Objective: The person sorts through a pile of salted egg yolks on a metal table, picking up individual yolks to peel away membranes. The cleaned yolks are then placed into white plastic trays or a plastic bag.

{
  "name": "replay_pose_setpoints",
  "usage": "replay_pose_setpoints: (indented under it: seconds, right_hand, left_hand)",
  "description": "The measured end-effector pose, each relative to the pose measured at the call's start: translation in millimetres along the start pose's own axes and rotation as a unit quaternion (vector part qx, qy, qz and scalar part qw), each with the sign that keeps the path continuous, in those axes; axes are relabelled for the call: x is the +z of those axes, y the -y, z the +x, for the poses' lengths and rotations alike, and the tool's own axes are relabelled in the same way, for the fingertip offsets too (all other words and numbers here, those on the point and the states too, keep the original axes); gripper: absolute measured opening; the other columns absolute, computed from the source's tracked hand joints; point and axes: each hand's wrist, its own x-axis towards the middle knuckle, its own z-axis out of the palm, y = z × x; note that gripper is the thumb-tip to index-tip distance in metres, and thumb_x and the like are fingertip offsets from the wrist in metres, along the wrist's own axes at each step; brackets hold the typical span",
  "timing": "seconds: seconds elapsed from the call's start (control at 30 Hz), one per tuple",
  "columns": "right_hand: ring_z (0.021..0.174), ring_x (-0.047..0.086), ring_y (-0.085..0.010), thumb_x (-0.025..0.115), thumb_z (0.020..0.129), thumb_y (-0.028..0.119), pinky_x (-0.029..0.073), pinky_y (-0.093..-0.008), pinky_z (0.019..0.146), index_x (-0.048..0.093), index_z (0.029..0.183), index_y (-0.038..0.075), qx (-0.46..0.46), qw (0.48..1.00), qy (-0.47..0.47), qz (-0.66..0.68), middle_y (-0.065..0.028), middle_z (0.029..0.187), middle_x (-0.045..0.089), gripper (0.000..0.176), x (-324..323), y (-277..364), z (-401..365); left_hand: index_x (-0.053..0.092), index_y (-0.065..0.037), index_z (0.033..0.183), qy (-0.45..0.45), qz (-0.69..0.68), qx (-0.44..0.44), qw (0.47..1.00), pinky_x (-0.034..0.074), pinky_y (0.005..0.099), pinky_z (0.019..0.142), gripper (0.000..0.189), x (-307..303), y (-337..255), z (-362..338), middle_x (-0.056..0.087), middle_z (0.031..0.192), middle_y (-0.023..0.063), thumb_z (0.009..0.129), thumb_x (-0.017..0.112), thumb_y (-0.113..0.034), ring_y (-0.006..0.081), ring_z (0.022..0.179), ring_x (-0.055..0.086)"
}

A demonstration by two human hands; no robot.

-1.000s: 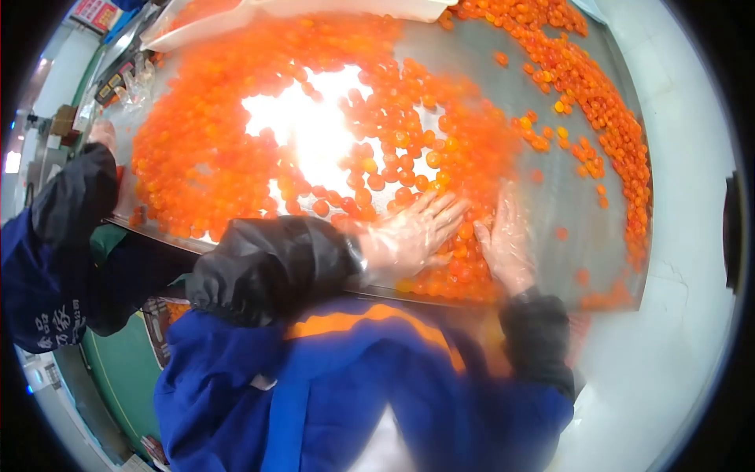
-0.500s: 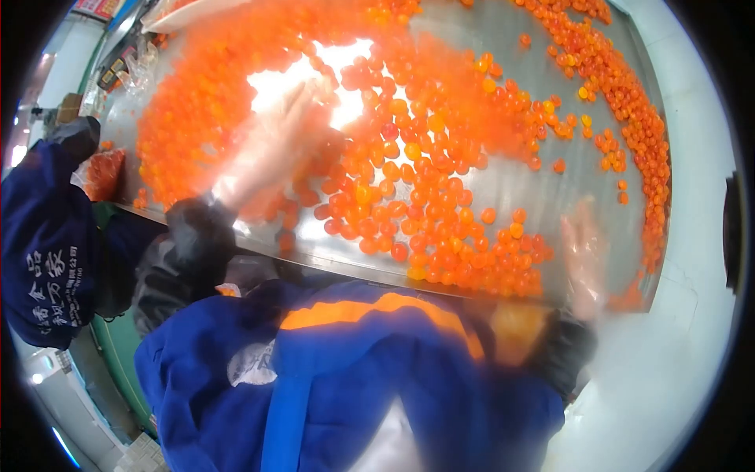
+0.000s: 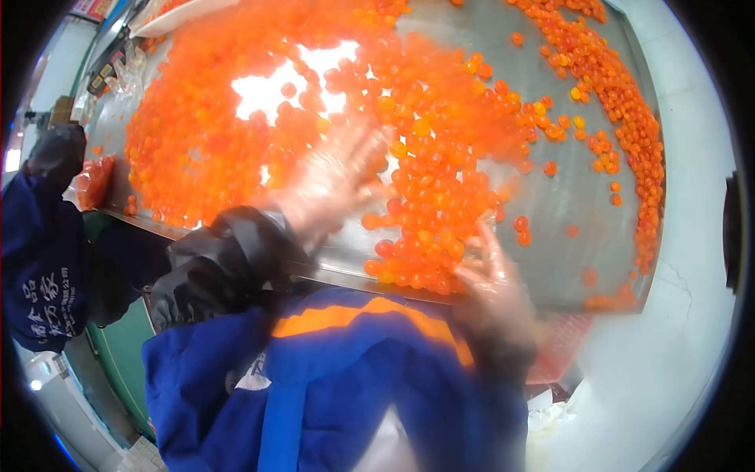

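Many round, shiny orange balls that look like egg yolks [image 3: 429, 212] lie loose on a metal table [image 3: 543, 267]. My left hand [image 3: 334, 177], in a clear plastic glove, rests against the left side of the nearer heap, fingers spread. On the heap's right side, close to the table's front edge, my right hand [image 3: 491, 267] touches the yolks with fingers apart, also in a clear glove. Between the two hands the yolks are bunched together. Neither hand grips anything. Motion blurs the right wrist.
A strip of yolks [image 3: 629, 134] runs along the table's right side. To the left are a co-worker's dark sleeve [image 3: 59, 149] and a plastic bag with orange contents [image 3: 93, 181]. A white tray [image 3: 185, 17] lies at the back left. Below the table's right edge shows a red basket [image 3: 560, 346].
My right hand has moved left from the table's right side to the heap. My left hand has shifted right and nearer. The yolks between them are packed into a narrower heap.
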Motion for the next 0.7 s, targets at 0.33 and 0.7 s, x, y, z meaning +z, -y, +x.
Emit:
replay_pose_setpoints:
  seconds: [0.33, 0.7]
  right_hand:
    - [0.098, 0.062, -0.0279, 0.067, 0.095, 0.019, 0.052, -0.0372, 0.086, 0.055, 0.142, 0.006, -0.032, 0.871, -0.133, -0.471, -0.0146, 0.121, 0.065, 0.051, -57, -75, -43]
    - [0.09, 0.067, -0.0388, 0.061, 0.097, 0.022, 0.053, -0.0444, 0.083, 0.055, 0.138, 0.0, 0.122, 0.968, -0.209, -0.067, -0.0251, 0.101, 0.068, 0.047, -45, -36, -36]
  left_hand:
    - [0.043, -0.015, 0.151, 0.076, -0.104, 0.248, 0.96, 0.032, 0.0546, 0.117, 0.077, -19, -56, -11, 0.04, 0.151, 0.0235, 0.084, 0.075, -0.038, 0.0424, 0.144, 0.034]
    - [0.043, -0.006, 0.151, -0.031, 0.056, -0.014, 0.998, 0.032, 0.0476, 0.118, 0.066, 1, -6, 30, 0.034, 0.158, 0.0242, 0.096, 0.059, -0.039, 0.0402, 0.143, 0.038]
